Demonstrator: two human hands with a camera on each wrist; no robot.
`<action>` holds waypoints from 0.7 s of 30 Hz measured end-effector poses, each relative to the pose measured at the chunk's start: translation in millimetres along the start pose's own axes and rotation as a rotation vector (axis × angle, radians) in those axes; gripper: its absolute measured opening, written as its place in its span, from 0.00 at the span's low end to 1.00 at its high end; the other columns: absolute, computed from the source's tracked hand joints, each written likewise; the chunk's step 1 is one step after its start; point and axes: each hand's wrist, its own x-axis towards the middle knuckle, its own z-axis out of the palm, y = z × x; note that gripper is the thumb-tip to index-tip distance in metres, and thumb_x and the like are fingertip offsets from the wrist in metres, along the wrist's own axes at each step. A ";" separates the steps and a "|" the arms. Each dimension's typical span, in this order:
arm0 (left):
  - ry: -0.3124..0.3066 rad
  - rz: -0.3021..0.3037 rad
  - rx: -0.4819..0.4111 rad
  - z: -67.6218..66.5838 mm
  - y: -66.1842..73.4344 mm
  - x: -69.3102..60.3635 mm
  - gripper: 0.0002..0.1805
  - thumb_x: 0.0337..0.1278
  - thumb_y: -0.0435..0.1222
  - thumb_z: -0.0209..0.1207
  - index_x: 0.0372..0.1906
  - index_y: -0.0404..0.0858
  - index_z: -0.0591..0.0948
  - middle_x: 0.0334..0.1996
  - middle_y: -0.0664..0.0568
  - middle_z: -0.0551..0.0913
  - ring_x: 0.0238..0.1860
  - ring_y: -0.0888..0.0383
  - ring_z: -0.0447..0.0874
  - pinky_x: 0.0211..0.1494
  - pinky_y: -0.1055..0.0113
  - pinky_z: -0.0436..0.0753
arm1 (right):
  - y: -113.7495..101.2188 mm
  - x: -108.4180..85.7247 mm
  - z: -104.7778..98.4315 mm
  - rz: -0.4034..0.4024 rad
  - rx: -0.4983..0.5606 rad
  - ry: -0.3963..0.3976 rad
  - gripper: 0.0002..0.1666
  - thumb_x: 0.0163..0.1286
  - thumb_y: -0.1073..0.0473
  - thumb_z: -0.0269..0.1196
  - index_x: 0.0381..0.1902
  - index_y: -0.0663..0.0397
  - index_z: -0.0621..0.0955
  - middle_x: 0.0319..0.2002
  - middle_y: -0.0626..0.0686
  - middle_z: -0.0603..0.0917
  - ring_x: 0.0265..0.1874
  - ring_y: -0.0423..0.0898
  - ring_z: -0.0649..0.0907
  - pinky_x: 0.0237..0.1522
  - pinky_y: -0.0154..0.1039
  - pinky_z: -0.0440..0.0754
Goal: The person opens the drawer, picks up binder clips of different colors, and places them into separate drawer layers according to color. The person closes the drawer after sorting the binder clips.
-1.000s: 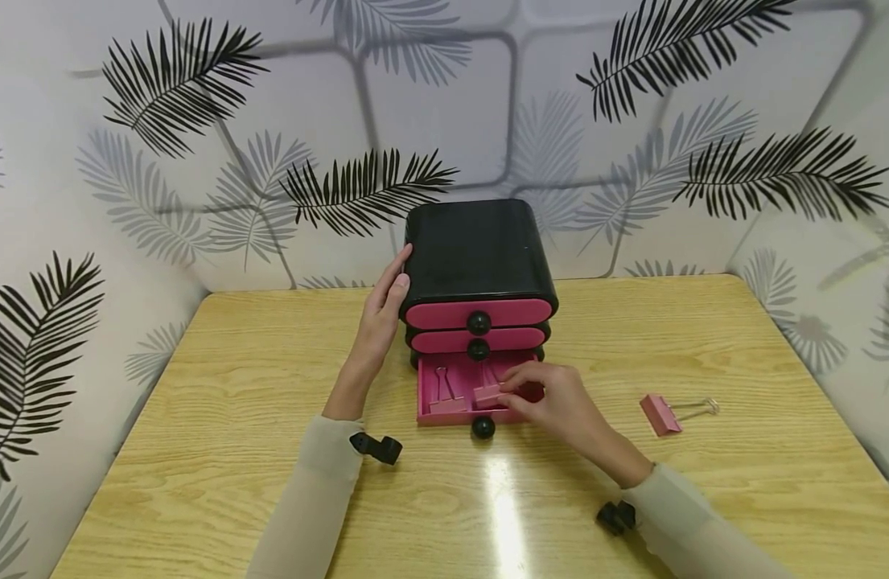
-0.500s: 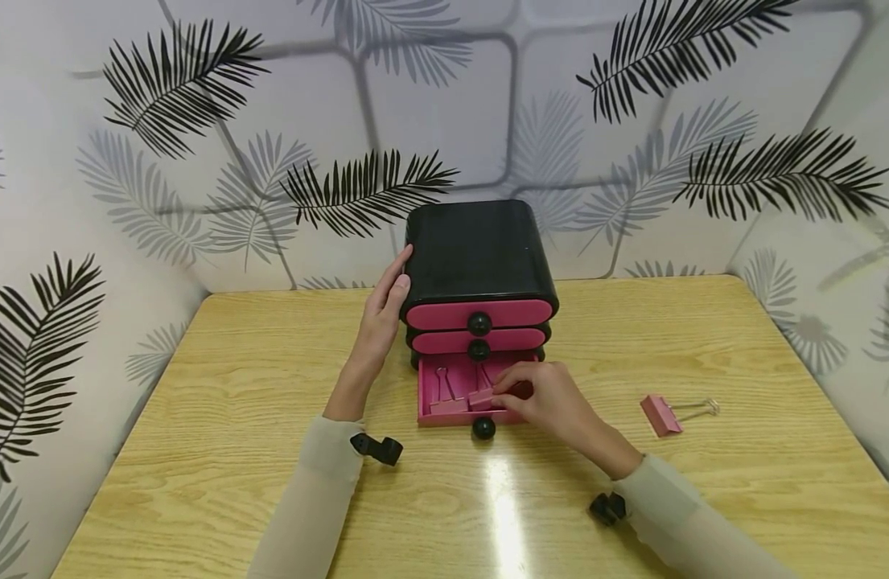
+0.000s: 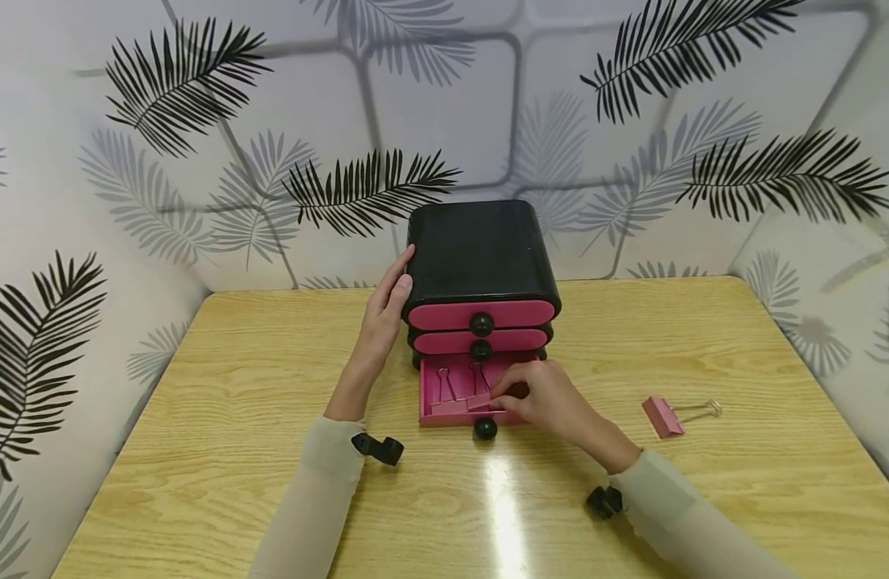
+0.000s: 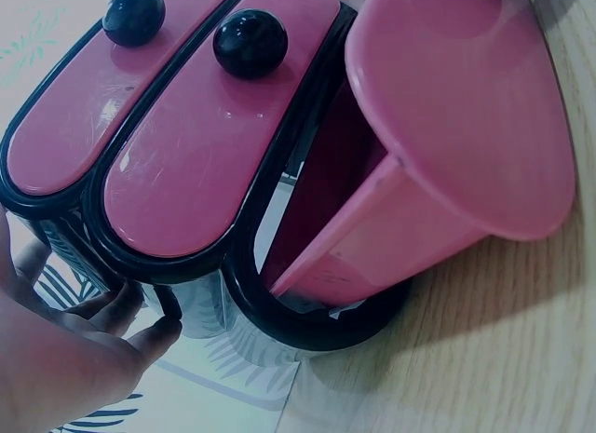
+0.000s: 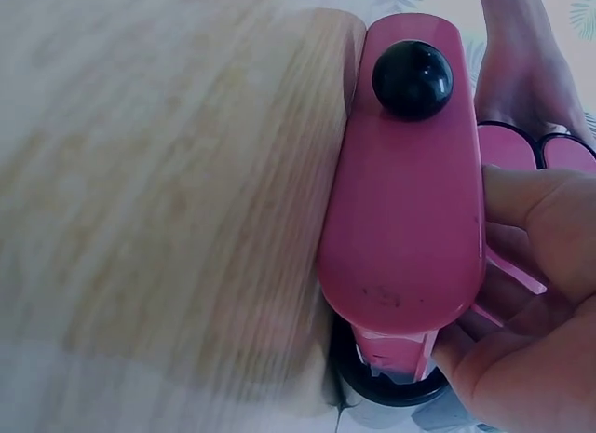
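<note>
A black drawer unit (image 3: 480, 249) with pink drawer fronts stands on the table, its bottom drawer (image 3: 444, 420) pulled out. Along the unit's left side lies my left hand (image 3: 380, 318), its fingers extended against the wall; the left wrist view shows this hand (image 4: 65, 358) too. My right hand (image 3: 553, 402) reaches into the drawer and pinches a pink binder clip (image 3: 479, 401) between thumb and fingers. Beside it in the drawer lies another pink binder clip (image 3: 448, 408), handles pointing back. In the right wrist view the drawer front (image 5: 405, 209) hides the held clip.
A third pink binder clip (image 3: 664, 417) lies on the wooden table (image 3: 270, 482), right of the unit. Two upper drawers with black knobs (image 3: 482, 324) are closed. A patterned wall (image 3: 444, 104) stands behind the table.
My right hand has moved slightly left with the binder clip, bringing it up against the other clip in the drawer. The left hand stays where it was on the unit.
</note>
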 end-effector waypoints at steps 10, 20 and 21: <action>-0.005 0.010 -0.014 0.9 14.0 -1.8 0.29 0.82 0.36 0.41 0.81 0.37 0.58 0.81 0.46 0.56 0.81 0.55 0.50 0.80 0.54 0.53 | 0.6 1.9 -1.3 0.031 0.034 -0.041 0.05 0.63 0.63 0.75 0.38 0.53 0.91 0.32 0.42 0.88 0.32 0.37 0.82 0.37 0.35 0.82; -0.005 0.008 -0.004 0.8 11.9 -3.0 0.29 0.82 0.37 0.41 0.81 0.37 0.58 0.81 0.47 0.56 0.81 0.55 0.50 0.80 0.55 0.53 | 2.5 -2.9 1.6 0.039 0.086 -0.013 0.07 0.64 0.63 0.74 0.41 0.52 0.90 0.36 0.43 0.88 0.34 0.38 0.83 0.39 0.37 0.83; -0.004 0.007 -0.002 0.9 11.9 -3.2 0.29 0.82 0.37 0.41 0.81 0.37 0.58 0.81 0.47 0.56 0.81 0.55 0.50 0.80 0.55 0.53 | 2.9 -4.4 1.6 0.034 0.102 -0.002 0.08 0.64 0.63 0.74 0.42 0.53 0.90 0.36 0.44 0.89 0.35 0.39 0.84 0.39 0.37 0.84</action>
